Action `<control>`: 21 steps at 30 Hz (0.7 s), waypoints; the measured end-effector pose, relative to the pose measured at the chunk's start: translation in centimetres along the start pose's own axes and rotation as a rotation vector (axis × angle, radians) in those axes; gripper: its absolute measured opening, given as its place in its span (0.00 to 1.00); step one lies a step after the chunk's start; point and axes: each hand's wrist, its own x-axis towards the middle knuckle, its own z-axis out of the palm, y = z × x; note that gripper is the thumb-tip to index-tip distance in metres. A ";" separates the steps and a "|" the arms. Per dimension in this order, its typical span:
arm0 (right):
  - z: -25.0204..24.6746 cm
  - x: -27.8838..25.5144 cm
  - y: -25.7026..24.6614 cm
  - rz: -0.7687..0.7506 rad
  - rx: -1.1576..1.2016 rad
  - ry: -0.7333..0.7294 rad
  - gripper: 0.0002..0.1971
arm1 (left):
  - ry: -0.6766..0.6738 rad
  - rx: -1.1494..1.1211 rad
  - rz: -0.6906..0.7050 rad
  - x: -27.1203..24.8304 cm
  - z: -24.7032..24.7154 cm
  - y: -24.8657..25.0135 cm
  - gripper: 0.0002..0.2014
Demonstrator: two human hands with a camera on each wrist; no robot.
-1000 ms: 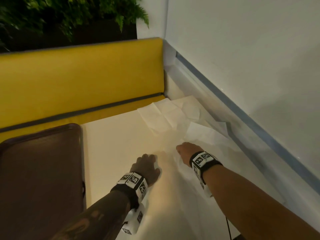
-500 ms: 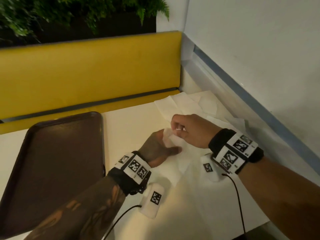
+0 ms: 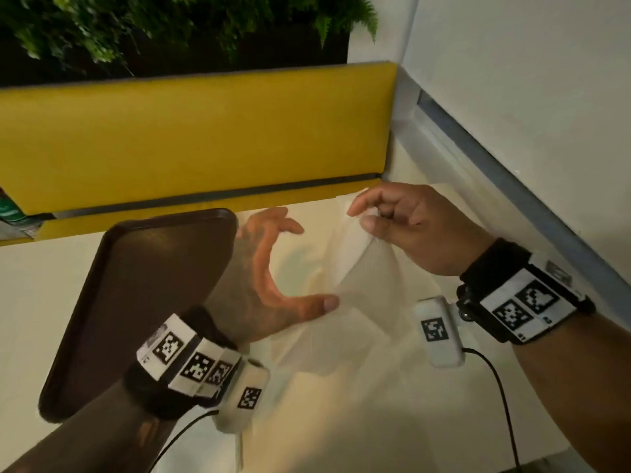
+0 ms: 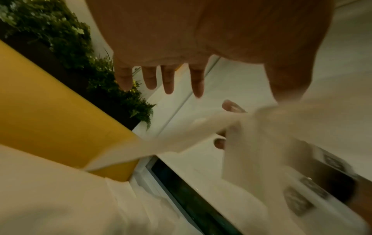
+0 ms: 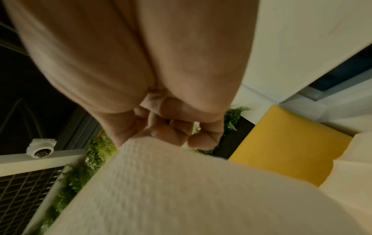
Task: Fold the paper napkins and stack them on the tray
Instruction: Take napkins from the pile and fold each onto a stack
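My right hand (image 3: 370,213) pinches the top corner of a thin white paper napkin (image 3: 355,264) and holds it up above the table; the sheet hangs down toward me. In the right wrist view the napkin (image 5: 181,182) fills the lower frame below my curled fingers (image 5: 171,132). My left hand (image 3: 273,268) is spread beside the hanging sheet, its thumb touching the napkin's lower left edge, fingers straight and apart (image 4: 167,79). The dark brown tray (image 3: 136,295) lies at the left, bare where it shows.
More white napkins (image 3: 444,199) lie on the cream table (image 3: 51,302) in the far right corner. A yellow bench back (image 3: 191,138) runs behind the table, plants (image 3: 170,25) above it, a white wall (image 3: 529,114) at the right.
Both hands rose from the table. The right hand lifted the napkin higher by its corner, and the left hand let go of it and spread open beside it.
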 end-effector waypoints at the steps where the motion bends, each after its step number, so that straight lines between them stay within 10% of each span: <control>1: 0.3 0.3 -0.2 -0.015 -0.008 0.033 0.07 | -0.015 0.020 0.044 -0.7 0.1 0.0 0.43; 7: 1.6 1.0 -0.7 0.035 0.005 0.072 0.07 | -0.214 -0.293 -0.148 -2.2 0.1 0.7 0.22; 16: 3.9 0.8 -2.3 0.104 -0.478 -0.288 0.43 | -0.389 -0.557 -0.300 -3.1 -3.1 -0.6 0.10; 21: 7.6 1.6 -2.0 0.152 -0.201 -0.555 0.23 | -0.485 -0.623 -0.340 -3.7 -5.0 -1.2 0.11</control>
